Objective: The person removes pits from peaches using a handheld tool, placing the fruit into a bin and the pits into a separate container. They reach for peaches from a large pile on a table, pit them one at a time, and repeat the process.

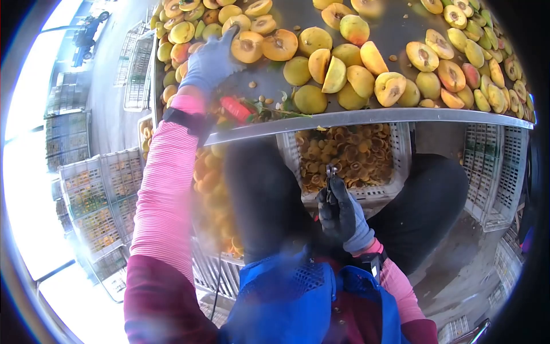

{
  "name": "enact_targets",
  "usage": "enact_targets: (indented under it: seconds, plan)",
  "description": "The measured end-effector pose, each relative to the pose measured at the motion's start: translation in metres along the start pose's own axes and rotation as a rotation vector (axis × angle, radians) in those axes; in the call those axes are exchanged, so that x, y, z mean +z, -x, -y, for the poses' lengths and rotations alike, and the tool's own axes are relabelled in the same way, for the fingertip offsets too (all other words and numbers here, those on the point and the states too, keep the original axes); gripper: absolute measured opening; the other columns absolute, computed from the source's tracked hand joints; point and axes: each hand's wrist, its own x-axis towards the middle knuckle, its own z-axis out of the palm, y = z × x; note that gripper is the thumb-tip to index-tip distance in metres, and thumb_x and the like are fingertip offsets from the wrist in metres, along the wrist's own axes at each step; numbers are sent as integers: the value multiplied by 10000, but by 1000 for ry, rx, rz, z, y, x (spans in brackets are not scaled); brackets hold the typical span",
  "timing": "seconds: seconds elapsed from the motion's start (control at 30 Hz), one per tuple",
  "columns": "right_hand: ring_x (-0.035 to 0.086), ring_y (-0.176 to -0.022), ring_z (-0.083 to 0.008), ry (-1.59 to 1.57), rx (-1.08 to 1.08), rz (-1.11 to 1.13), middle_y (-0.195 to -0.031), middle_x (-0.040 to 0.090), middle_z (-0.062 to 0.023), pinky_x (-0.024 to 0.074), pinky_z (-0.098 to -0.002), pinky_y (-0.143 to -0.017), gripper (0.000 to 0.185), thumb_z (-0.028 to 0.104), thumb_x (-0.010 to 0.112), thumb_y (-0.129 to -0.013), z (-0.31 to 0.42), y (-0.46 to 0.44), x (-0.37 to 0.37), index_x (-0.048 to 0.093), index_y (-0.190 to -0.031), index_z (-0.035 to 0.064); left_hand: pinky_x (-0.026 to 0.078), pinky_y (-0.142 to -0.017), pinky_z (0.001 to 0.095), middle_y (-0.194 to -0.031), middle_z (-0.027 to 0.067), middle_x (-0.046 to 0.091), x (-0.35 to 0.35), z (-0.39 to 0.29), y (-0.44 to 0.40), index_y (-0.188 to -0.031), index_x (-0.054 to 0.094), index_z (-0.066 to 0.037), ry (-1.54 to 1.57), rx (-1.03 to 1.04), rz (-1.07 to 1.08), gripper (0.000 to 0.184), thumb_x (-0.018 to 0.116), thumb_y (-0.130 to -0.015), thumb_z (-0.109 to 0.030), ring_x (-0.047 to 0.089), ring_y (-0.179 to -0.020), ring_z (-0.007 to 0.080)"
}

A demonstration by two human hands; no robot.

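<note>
My left hand (213, 62), in a grey-blue glove, reaches over the metal table (252, 131) at the upper left. Its fingers are apart and touch or lie beside a halved peach (247, 47) with the cut face up. My right hand (339, 212), in a glove with dark fingers, is above my lap, closed around a small metal tool (331, 171) whose tip points up. Below the table edge, a white crate (402, 155) holds many brown-orange pieces. A red object (235, 109) lies near the table edge by my left wrist.
Whole and halved peaches (355, 28) are spread over the table, with heaps at both sides. Leafy scraps (278, 110) lie near its edge. Stacked crates (97, 195) stand at the left, more crates (486, 172) at the right. Blurred orange fruit (215, 189) is beside my left leg.
</note>
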Motion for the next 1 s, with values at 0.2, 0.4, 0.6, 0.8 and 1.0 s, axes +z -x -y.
enact_targets:
  seconds: [0.2, 0.4, 0.6, 0.8, 1.0]
  plan:
    - [380, -421, -67, 62, -8, -22, -559, 431, 47, 276, -202, -375, 468, 584, 517, -862, 9, 0, 10, 521, -809, 119, 480, -845, 408, -1113, 182, 579, -2, -10, 16, -1308, 432, -95, 186, -65, -22, 756, 757, -677, -356, 588, -1002, 341]
    - [400, -433, -68, 221, -387, 56, -585, 454, 28, 297, -197, -377, 400, 473, 550, -884, 14, 6, 17, 525, -961, 82, 433, -913, 386, -1084, 119, 599, -39, -63, 124, -1203, 523, -51, 681, 264, -233, 742, 846, -542, -142, 585, -1011, 283]
    - [438, -466, -70, 120, -445, 227, -646, 503, -8, 325, -193, -393, 324, 339, 589, -884, 29, 38, 56, 516, -1066, 80, 399, -965, 370, -1195, 166, 534, -49, -117, 193, -1277, 456, -2, 942, 433, -17, 884, 847, -489, -101, 526, -1114, 304]
    - [501, -566, -62, -105, -421, 289, -799, 566, -27, 393, -188, -473, 294, 188, 616, -873, 7, 45, 59, 506, -1121, 74, 472, -805, 327, -1133, 164, 514, -38, -161, 223, -1261, 434, 32, 1098, 73, -456, 485, 610, -813, -25, 546, -960, 243]
    - [579, -705, -293, 688, -917, 144, -813, 580, -170, 453, -335, -626, 242, 153, 581, -854, -12, 42, 42, 512, -1042, 17, 481, -643, 298, -861, 107, 578, -30, -171, 235, -1015, 553, 37, 1482, -304, -459, 137, 515, -888, 2, 572, -733, 189]
